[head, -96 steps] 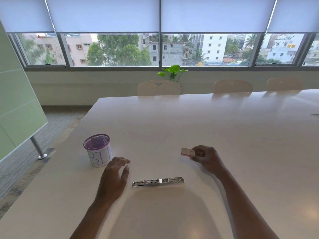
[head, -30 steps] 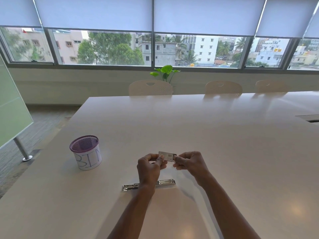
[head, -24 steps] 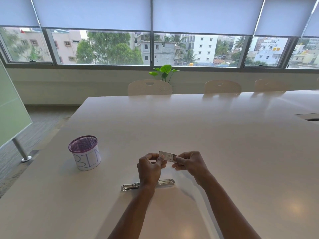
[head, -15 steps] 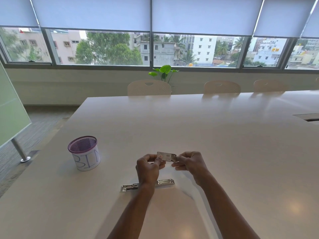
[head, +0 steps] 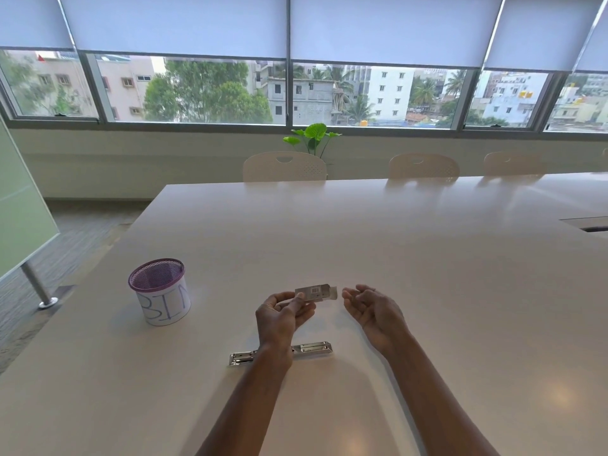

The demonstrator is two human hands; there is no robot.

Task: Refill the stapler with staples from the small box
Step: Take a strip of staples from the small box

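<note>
A small grey staple box point(head: 315, 292) with a barcode is pinched at its left end by my left hand point(head: 282, 319), held above the table with its right-end flap sticking out open. My right hand point(head: 373, 310) hovers just right of the box, palm up, fingers loosely curled and holding nothing. The metal stapler point(head: 311, 348) lies opened flat on the white table point(head: 411, 264) below my hands; my left wrist hides its middle.
A purple mesh cup point(head: 160, 290) wrapped in paper marked "BIN" stands on the table to the left. Chairs point(head: 284, 166) line the far edge under the windows. A glass board on a metal leg point(head: 37, 286) stands on the floor at left.
My right hand has let go of the box and drawn away to the right. The box's right flap now stands open. My left hand keeps hold of the box.
</note>
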